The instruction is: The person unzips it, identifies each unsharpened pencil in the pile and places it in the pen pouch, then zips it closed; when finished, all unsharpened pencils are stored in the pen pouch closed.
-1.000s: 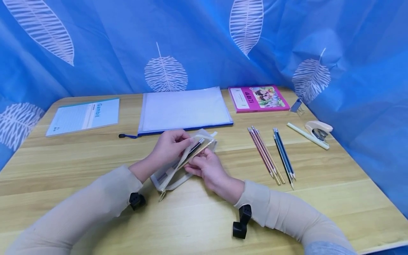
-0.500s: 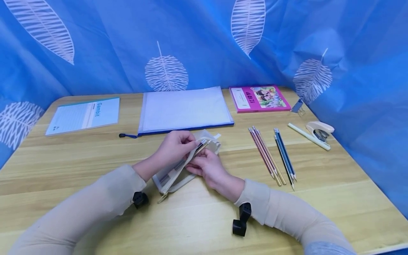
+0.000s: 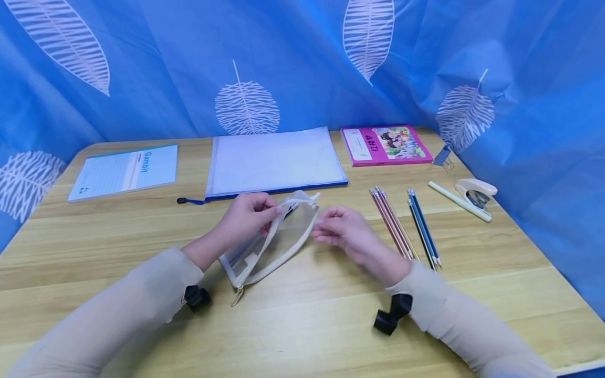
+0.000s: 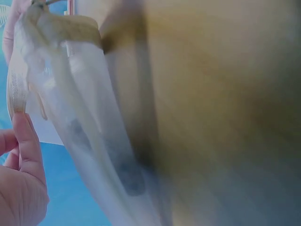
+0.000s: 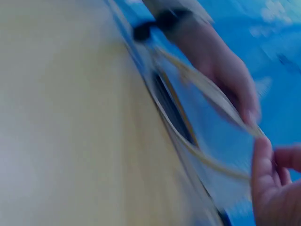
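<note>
A pouch (image 3: pixel 290 234) is being held by the fingers of the left hand (image 3: pixel 246 221), just left of the fingertips of the right hand (image 3: pixel 351 236). Beyond the fingers, a folder (image 3: pixel 279 163) is being flanked by a notebook (image 3: pixel 124 174), left, and a book (image 3: pixel 387 146), right. Pencils (image 3: pixel 388 223) are being seen on the table (image 3: pixel 293 336) to their right.

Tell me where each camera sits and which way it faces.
Head: worn on the head, facing forward and down at pouch, table, left hand, right hand and sleeves.
Left wrist: worn there, looking along the pouch; the left hand shows lower left.
Right wrist: worn there, looking across the pouch toward the left hand; the right hand shows lower right.
Head and right wrist views both show both hands.
</note>
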{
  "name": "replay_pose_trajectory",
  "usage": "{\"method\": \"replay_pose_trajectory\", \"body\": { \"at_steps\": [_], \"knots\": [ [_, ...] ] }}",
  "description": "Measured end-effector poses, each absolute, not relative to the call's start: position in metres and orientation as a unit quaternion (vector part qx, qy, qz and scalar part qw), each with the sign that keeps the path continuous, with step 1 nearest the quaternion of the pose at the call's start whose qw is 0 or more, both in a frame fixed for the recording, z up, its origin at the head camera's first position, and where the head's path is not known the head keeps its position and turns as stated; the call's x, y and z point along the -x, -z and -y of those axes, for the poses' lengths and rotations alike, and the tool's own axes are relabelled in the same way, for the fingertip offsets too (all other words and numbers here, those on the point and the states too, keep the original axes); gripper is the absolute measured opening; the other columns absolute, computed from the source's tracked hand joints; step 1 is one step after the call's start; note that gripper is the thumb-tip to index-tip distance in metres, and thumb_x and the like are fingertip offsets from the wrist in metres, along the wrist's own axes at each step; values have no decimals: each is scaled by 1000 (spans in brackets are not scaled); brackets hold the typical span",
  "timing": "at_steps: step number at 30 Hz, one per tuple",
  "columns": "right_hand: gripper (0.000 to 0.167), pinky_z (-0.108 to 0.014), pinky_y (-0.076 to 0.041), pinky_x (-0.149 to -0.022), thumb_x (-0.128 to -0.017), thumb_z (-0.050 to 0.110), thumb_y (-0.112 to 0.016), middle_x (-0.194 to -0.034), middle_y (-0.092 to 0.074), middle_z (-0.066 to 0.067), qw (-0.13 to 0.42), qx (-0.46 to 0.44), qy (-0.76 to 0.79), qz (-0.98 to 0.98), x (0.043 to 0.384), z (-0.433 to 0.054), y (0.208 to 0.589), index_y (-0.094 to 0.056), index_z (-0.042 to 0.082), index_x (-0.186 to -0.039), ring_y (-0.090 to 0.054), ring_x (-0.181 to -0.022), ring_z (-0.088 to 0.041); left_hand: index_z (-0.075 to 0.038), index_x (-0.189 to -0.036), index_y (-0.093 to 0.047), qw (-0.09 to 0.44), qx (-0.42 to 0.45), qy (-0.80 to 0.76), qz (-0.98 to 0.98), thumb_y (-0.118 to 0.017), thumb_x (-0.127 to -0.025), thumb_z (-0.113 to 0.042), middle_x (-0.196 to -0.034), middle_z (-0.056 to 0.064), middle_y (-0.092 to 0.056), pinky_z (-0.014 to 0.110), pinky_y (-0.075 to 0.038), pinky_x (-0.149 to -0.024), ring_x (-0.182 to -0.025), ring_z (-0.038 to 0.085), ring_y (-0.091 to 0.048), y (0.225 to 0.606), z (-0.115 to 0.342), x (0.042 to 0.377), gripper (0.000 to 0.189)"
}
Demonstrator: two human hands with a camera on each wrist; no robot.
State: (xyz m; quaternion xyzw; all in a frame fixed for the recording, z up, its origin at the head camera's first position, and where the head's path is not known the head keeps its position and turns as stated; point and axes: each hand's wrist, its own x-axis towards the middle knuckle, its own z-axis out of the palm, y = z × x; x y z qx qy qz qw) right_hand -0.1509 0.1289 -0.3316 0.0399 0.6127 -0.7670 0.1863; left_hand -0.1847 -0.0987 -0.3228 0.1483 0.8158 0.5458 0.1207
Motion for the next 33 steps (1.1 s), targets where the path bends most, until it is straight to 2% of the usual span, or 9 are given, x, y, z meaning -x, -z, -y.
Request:
{"method": "replay_pose_trajectory", "body": {
  "at_steps": [4,8,11,14,20,27,33],
  "knots": [
    [8,-28,-56,-72,-89,-4,-52,-79,-63,-2,190,5,704,-684,167,-182,325,-52,1,-95,-65,-72,-13,-1,-84,-63,129,-141,-546,-816,-62,-90,-18,-62,6,-56,31,-53,-52,-53,16,-54,324,102,183,18],
    [25,-29,-56,-75,-91,1,-52,-84,-61,-3,166,20,612,-773,176,-230,318,-44,-11,-112,-64,-76,-11,-1,-85,-63,138,-137,-541,-818,-62,-90,-18,-62,5,-56,32,-54,-53,-54,16,-55,324,103,182,17],
    [35,-29,-55,-75,-90,5,-55,-87,-59,-6,150,17,529,-835,179,-256,314,-42,-13,-118,-63,-78,-12,-1,-86,-63,138,-137,-543,-817,-62,-90,-18,-63,5,-56,32,-54,-53,-54,16,-55,324,104,181,17],
    [38,-29,-55,-73,-89,9,-58,-89,-58,-9,158,0,453,-877,181,-273,313,-44,-10,-119,-62,-77,-13,-1,-86,-63,141,-133,-548,-814,-61,-90,-17,-63,5,-56,30,-54,-52,-55,15,-55,324,104,180,17],
    [42,-29,-55,-71,-85,9,-63,-90,-54,-10,219,-24,380,-898,183,-286,319,-44,-9,-118,-58,-76,-14,0,-86,-63,147,-126,-552,-811,-61,-90,-17,-63,5,-56,30,-54,-53,-56,14,-54,324,105,179,16],
    [38,-29,-55,-64,-82,7,-63,-86,-52,-12,228,-15,311,-923,187,-277,317,-47,-7,-114,-58,-69,-15,0,-87,-62,149,-133,-558,-805,-61,-90,-15,-64,5,-55,28,-53,-52,-56,14,-54,325,103,179,16],
    [44,-28,-53,-58,-75,5,-64,-84,-54,-13,250,-12,267,-931,192,-271,319,-43,-4,-113,-57,-62,-15,1,-87,-62,150,-133,-564,-801,-61,-90,-14,-63,5,-55,28,-53,-52,-55,14,-54,327,102,178,16]
  ]
}}
